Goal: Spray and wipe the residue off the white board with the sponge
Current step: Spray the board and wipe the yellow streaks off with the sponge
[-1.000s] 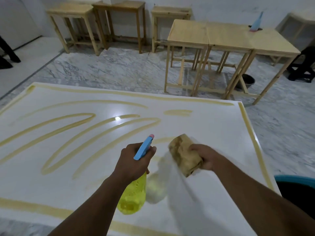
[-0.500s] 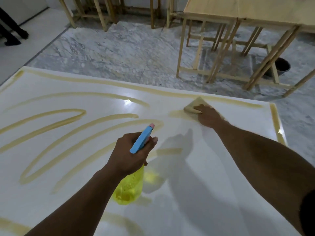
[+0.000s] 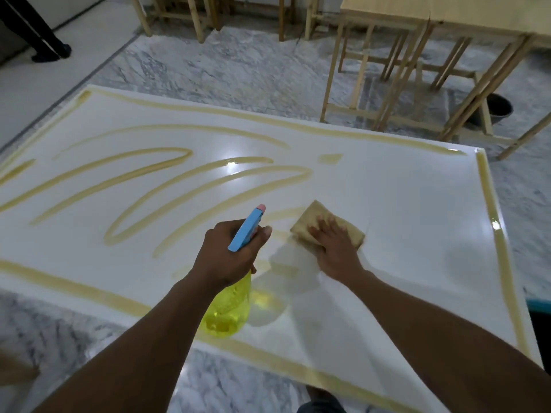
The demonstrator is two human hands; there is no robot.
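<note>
The white board [image 3: 402,204] lies flat in front of me, streaked with looping yellowish residue [image 3: 143,171] across its left and middle and along its edges. My left hand [image 3: 229,257] grips a spray bottle [image 3: 229,311] with a yellow body and a blue trigger head, held just above the board's near part. To its right, my right hand [image 3: 334,248] presses a tan sponge [image 3: 313,222] flat on the board with straight fingers. The board's right part looks mostly free of streaks.
Wooden tables [image 3: 417,55] stand beyond the board on the marble floor [image 3: 238,64], with a dark bucket [image 3: 498,108] under them. A person's dark legs [image 3: 38,37] are at the far left. A blue-rimmed bin [image 3: 539,305] sits at the right edge.
My right hand pulled the sponge back from the board's far edge toward the middle, next to the bottle; the smear there is shorter. The left hand kept the spray bottle.
</note>
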